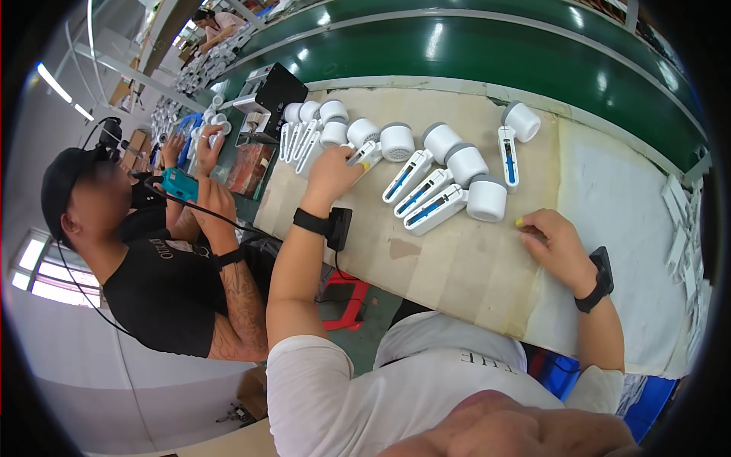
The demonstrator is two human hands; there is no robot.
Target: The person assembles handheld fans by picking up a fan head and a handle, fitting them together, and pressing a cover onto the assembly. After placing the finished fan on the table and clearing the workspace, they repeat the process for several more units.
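My left hand point(330, 175) is closed round the handle of a white handheld device point(364, 132), which has a round, cup-shaped head with a grey rim. Part of that handle is hidden by my fingers. Several devices of the same kind point(333, 112) lie in a row just beyond this hand. More of them point(485, 199) lie in the middle of the table, handles opened to show blue strips inside. My right hand point(560, 244) rests near the table surface with fingers loosely curled and apart, holding nothing. Yellow covers show on a fingertip of each hand.
A single device point(521, 122) lies apart at the far right. The beige-covered table point(457, 266) borders a green conveyor point(426, 46). A black machine point(276, 99) stands at the far left. At left a co-worker point(175, 289) holds a teal tool point(179, 185). White strips point(678, 221) line the right edge.
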